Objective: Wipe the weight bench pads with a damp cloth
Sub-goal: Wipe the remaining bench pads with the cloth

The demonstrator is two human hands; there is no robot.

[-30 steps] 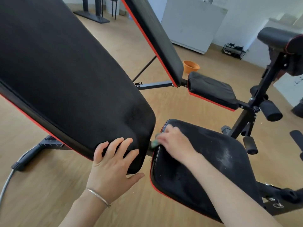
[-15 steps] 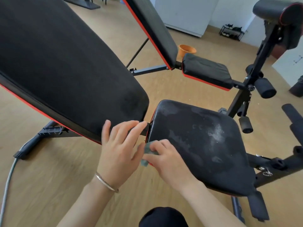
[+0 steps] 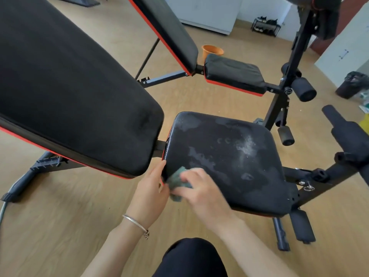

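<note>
Wiping looks under way at lower centre: right hand (image 3: 201, 193) grips a crumpled green cloth (image 3: 178, 182) on the black cushioned seat pad (image 3: 229, 170)'s near-left corner, left hand (image 3: 150, 188) braces its edge with straight fingers; dusty smears (image 3: 246, 145) further right likely need strokes next.

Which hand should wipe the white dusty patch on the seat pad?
Right. The right hand holds the green cloth on the seat pad, nearer the patch; the left hand only rests against the pad's edge.

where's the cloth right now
Head view, lower centre: the green cloth is at the near left corner of the seat pad, gripped by the right hand, with the left hand just to its left.
</note>
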